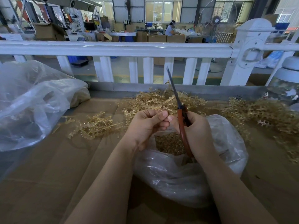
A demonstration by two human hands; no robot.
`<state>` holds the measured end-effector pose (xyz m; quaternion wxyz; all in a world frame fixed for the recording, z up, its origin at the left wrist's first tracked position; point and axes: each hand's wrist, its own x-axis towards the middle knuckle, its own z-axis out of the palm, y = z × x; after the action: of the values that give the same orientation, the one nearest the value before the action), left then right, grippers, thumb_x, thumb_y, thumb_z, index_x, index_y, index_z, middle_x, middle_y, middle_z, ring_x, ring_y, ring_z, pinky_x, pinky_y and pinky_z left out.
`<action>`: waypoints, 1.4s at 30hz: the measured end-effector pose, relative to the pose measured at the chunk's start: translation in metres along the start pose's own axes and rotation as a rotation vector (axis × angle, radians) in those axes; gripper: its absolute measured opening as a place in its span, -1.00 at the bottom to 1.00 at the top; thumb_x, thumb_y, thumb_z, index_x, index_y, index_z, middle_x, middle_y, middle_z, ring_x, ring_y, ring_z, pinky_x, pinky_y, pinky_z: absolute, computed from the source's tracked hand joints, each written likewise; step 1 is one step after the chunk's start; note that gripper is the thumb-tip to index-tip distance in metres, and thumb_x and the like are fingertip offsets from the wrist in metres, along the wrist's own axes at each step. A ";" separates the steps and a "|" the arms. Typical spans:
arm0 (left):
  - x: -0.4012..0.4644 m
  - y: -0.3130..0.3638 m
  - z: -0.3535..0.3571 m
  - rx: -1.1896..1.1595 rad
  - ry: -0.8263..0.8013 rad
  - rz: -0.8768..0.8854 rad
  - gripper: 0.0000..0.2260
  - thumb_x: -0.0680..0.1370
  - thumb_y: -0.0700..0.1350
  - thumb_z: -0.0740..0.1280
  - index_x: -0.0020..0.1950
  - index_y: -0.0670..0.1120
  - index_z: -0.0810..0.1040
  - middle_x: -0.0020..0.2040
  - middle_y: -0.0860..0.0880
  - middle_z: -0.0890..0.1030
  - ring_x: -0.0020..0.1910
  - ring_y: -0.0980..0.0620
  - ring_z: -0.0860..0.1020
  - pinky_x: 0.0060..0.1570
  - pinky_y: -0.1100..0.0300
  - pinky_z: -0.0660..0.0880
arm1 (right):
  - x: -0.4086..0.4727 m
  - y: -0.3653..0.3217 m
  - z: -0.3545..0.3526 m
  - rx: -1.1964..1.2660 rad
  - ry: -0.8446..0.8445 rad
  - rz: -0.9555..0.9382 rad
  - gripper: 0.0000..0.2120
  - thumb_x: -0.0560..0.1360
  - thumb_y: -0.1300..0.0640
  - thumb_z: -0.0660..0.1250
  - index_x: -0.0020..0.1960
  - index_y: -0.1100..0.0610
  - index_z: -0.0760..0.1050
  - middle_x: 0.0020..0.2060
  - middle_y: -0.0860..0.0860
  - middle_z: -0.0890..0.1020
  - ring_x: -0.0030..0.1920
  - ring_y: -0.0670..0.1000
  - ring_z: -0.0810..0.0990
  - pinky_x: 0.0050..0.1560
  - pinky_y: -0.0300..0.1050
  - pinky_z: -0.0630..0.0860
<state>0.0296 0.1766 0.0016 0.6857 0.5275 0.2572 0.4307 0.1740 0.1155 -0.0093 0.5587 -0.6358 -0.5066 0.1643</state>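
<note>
My right hand (195, 131) grips a pair of scissors (181, 120) with red-brown handles, the blades closed and pointing up and away. My left hand (148, 125) has its fingers curled, fingertips meeting the right thumb; whatever small piece they pinch is hidden. Both hands hover over an open clear plastic bag (226, 143) that holds small yellowish plastic parts (169, 143). Heaps of yellowish plastic sprues (161, 101) lie on the cardboard-covered table (48, 175) behind the hands.
A big clear plastic bag (32, 102) with dark contents fills the left side. More sprues (262, 113) spread at the right. A white railing (129, 49) runs along the table's far edge. A person (170, 29) works far back in the hall.
</note>
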 end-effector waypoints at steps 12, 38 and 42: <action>0.000 0.003 -0.003 0.232 0.298 0.259 -0.83 0.62 -0.20 0.31 -0.15 -0.20 0.59 -0.34 -0.03 0.64 -0.29 0.05 0.64 -0.10 0.16 0.62 | -0.003 0.010 -0.008 -0.489 0.069 -0.188 -0.55 0.41 -0.40 0.35 -0.06 -0.02 0.46 -0.24 -0.18 0.56 -0.20 -0.11 0.51 -0.27 -0.17 0.39; -0.001 0.004 -0.008 0.206 0.248 0.291 -0.86 0.62 -0.24 0.29 -0.08 -0.17 0.62 -0.30 -0.02 0.68 -0.26 0.10 0.64 -0.13 0.27 0.57 | -0.002 0.012 -0.003 -0.680 0.037 -0.228 -0.45 0.33 -0.55 0.18 -0.22 -0.05 0.43 -0.42 -0.23 0.44 -0.39 -0.17 0.39 -0.43 -0.30 0.26; 0.000 0.003 -0.008 0.222 0.266 0.278 -0.84 0.62 -0.24 0.29 -0.10 -0.13 0.63 -0.30 -0.02 0.68 -0.24 0.09 0.64 -0.09 0.22 0.58 | -0.001 0.013 -0.003 -0.691 0.026 -0.225 -0.31 0.28 -0.62 0.05 -0.11 -0.05 0.54 -0.36 -0.20 0.52 -0.36 -0.11 0.43 -0.41 -0.26 0.30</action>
<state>0.0224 0.1806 0.0021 0.5173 0.5686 0.3161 0.5560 0.1812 0.1146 -0.0201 0.3317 -0.7295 -0.5918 -0.0873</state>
